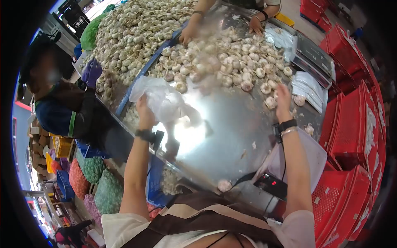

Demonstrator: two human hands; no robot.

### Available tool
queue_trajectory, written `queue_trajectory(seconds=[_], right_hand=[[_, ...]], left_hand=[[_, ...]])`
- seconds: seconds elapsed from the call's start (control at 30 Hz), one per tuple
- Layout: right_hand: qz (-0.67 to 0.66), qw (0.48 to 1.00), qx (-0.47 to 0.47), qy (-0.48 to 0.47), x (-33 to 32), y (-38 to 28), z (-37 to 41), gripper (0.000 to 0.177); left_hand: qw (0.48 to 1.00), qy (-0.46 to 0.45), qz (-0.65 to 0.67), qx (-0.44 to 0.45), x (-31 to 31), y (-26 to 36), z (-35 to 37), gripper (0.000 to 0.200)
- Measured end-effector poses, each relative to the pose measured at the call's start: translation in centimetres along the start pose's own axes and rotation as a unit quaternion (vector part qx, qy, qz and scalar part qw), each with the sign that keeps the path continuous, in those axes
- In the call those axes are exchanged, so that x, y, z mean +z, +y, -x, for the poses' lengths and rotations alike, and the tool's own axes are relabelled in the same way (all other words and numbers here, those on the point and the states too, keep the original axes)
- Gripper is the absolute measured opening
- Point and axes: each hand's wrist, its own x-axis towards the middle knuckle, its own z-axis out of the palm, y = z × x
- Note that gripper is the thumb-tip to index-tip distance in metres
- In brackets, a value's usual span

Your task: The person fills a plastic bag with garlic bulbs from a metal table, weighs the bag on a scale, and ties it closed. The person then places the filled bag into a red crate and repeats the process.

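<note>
Left hand [144,108] clamped on the plastic bag [159,97] at nine o'clock; right hand [283,96] over the garlic [231,62] at two, grip unclear.

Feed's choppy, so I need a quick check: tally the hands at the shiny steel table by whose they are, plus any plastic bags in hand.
Wearer's own, bare, left hand and right hand: 2
Far co-worker's bare hands: 2
Purple-gloved hand: 1
Thin clear plastic bag, gripped by the left hand: 1
Total: 6
</note>
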Motion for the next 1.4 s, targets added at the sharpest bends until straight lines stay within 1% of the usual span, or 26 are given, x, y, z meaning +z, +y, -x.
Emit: queue_trajectory(seconds=[0.03,0.07,0.13,0.2,0.27,0.33,0.4,0.47,0.5,0.6,0.67,0.73,0.77,0.8,0.83,0.87,0.93,1.0,1.07,1.1,1.13,1.17,1.23,1.27,1.33,1.4], right_hand=[[0.043,0.998,-0.019,0.048,-1.9,4.5,-3.6,0.028],[0.085,0.991,-0.040,0.096,-3.7,8.9,-7.3,0.030],[0.188,0.975,-0.039,0.116,-6.2,11.9,-9.9,0.032],[0.227,0.959,-0.039,0.162,-6.5,11.7,-10.8,0.035],[0.065,0.985,0.114,0.114,-5.6,11.0,-12.0,0.040],[0.072,0.989,0.094,0.085,-4.3,11.2,-13.7,0.042],[0.206,0.977,0.003,-0.061,-0.8,8.8,-14.3,0.043],[0.195,0.977,0.046,-0.076,2.9,6.7,-14.7,0.042],[0.217,0.969,0.063,-0.100,4.5,6.3,-14.8,0.042],[0.227,0.964,0.087,-0.105,5.8,7.2,-14.0,0.044],[0.179,0.973,0.057,-0.135,8.3,6.6,-11.8,0.042],[0.191,0.965,0.014,-0.177,9.7,5.8,-9.2,0.040],[0.201,0.954,-0.031,-0.219,9.9,5.5,-8.5,0.038],[0.200,0.955,-0.030,-0.218,9.8,5.2,-8.6,0.038],[0.256,0.930,-0.100,-0.244,9.6,4.9,-8.8,0.037],[0.310,0.897,-0.169,-0.267,9.3,4.7,-9.0,0.036],[0.257,0.938,-0.129,-0.195,9.2,4.8,-12.7,0.037],[0.259,0.939,-0.144,-0.173,10.7,5.7,-16.3,0.037],[0.271,0.933,-0.156,-0.180,12.6,6.6,-17.9,0.037],[0.383,0.881,-0.205,-0.187,13.6,6.8,-17.8,0.033],[0.489,0.814,-0.246,-0.194,14.1,7.3,-17.2,0.031],[0.494,0.815,-0.231,-0.197,14.3,7.6,-16.2,0.031],[0.300,0.909,-0.103,-0.271,14.5,7.3,-14.3,0.027],[0.326,0.885,-0.203,-0.262,14.4,7.9,-13.1,0.026],[0.244,0.925,-0.113,-0.267,14.5,7.3,-9.5,0.027],[0.275,0.906,-0.162,-0.277,13.2,6.9,-7.5,0.028]], left_hand=[[0.974,0.031,0.188,-0.122,0.3,-1.0,-1.7,0.020],[0.974,0.034,0.191,-0.121,-0.1,-3.8,-3.9,0.020],[0.990,0.096,-0.066,-0.082,-1.2,-12.6,-8.3,0.018],[0.989,0.087,-0.067,-0.098,0.2,-15.5,-11.3,0.021],[0.990,-0.031,-0.136,-0.026,2.8,-14.2,-13.7,0.021],[0.993,-0.032,-0.106,-0.030,5.4,-15.7,-16.4,0.020],[0.996,-0.032,-0.076,-0.038,7.8,-16.9,-17.7,0.019],[0.992,-0.119,-0.005,-0.046,10.2,-17.3,-17.9,0.018],[0.983,-0.183,-0.009,0.008,10.7,-17.8,-17.9,0.016],[0.974,-0.222,0.031,-0.031,13.5,-18.8,-14.9,0.015],[0.932,-0.230,0.157,-0.232,16.0,-11.8,-10.3,0.029],[0.829,-0.217,0.321,-0.405,16.6,-11.0,-7.6,0.030],[0.904,-0.224,0.172,-0.321,18.3,-2.2,-6.6,0.028],[0.904,-0.224,0.171,-0.322,17.5,-4.0,-6.9,0.028],[0.961,-0.218,0.004,-0.168,15.9,-7.2,-7.6,0.026],[0.966,-0.201,-0.162,-0.005,14.6,-9.2,-8.8,0.024],[0.914,-0.134,-0.236,0.303,14.5,-9.9,-13.8,0.023],[0.945,-0.150,-0.231,0.180,15.5,-11.4,-18.2,0.022],[0.939,-0.243,-0.243,0.017,17.7,-12.3,-20.3,0.024],[0.938,-0.246,-0.243,0.012,18.5,-13.0,-20.5,0.024],[0.920,-0.225,-0.298,0.120,19.2,-13.7,-20.1,0.026],[0.887,-0.207,-0.347,0.225,19.5,-14.4,-19.0,0.028],[0.878,-0.246,-0.360,0.199,19.5,-13.2,-16.5,0.029],[0.867,-0.273,-0.373,0.185,19.5,-12.2,-15.4,0.031],[0.862,-0.287,-0.368,0.197,19.1,-11.3,-13.1,0.030],[0.857,-0.360,-0.308,0.203,18.4,-9.8,-10.9,0.029]])
